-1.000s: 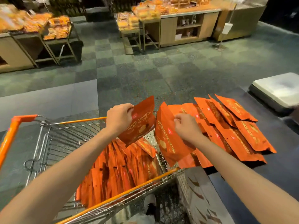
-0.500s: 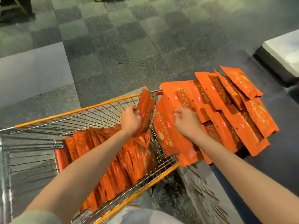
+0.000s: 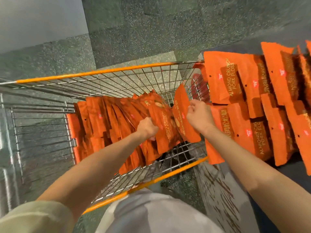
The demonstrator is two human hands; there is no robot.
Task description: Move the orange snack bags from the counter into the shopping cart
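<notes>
A wire shopping cart [image 3: 107, 72] with orange rails stands below me, a row of orange snack bags [image 3: 104, 118] leaning inside it. My left hand [image 3: 145, 127] is down in the cart, shut on one bag [image 3: 164, 130] at the right end of that row. My right hand [image 3: 198, 115] grips another orange bag [image 3: 180, 115] upright inside the cart near its right wall. Several more orange bags [image 3: 244, 88] lie overlapping on the dark counter [image 3: 286, 175] to the right of the cart.
Speckled grey-green floor tiles [image 3: 168, 22] surround the cart. The counter's patterned side panel [image 3: 217, 190] drops beside the cart's right rail. My light trousers [image 3: 151, 214] fill the bottom middle, close to the cart's near rail.
Both hands have gone down into the cart with their bags. The right hand carried its bag off the counter edge over the cart wall. My view has tilted further down.
</notes>
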